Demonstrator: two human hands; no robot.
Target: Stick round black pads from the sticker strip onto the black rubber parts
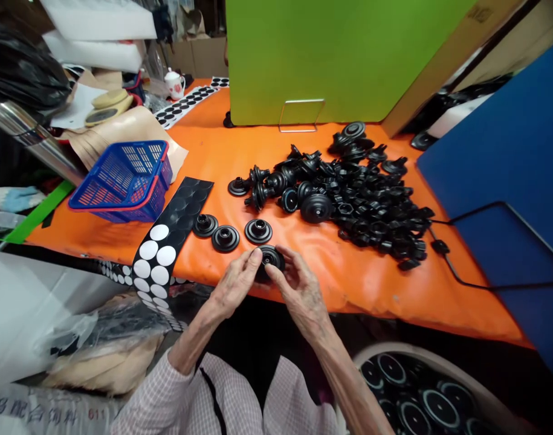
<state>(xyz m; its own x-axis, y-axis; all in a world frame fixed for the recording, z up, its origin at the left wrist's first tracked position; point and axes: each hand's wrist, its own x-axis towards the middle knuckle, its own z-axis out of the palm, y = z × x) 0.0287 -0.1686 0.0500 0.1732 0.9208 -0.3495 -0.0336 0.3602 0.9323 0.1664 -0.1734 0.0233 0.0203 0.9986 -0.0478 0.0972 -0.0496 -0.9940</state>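
Note:
Between my two hands, just above the table's front edge, is a round black ribbed plastic disc part (271, 256). My left hand (238, 279) grips its left side, with the thumb on top. From the right, my right hand (298, 285) holds it, thumb pressed on its face and fingers around the rim. Beyond my hands lie three similar black disc parts with raised hubs, one of them a disc part (258, 230) nearest the held one. To their left, a strip of round stickers (162, 256) hangs over the edge, partly peeled to bare black backing.
A big pile of black plastic parts (349, 187) covers the middle right of the orange table (213, 151). A blue basket (117, 181) stands at left. Green (339, 54) and blue boards (498, 163) rise behind and at right. Below right is a tub (371, 350) of black discs.

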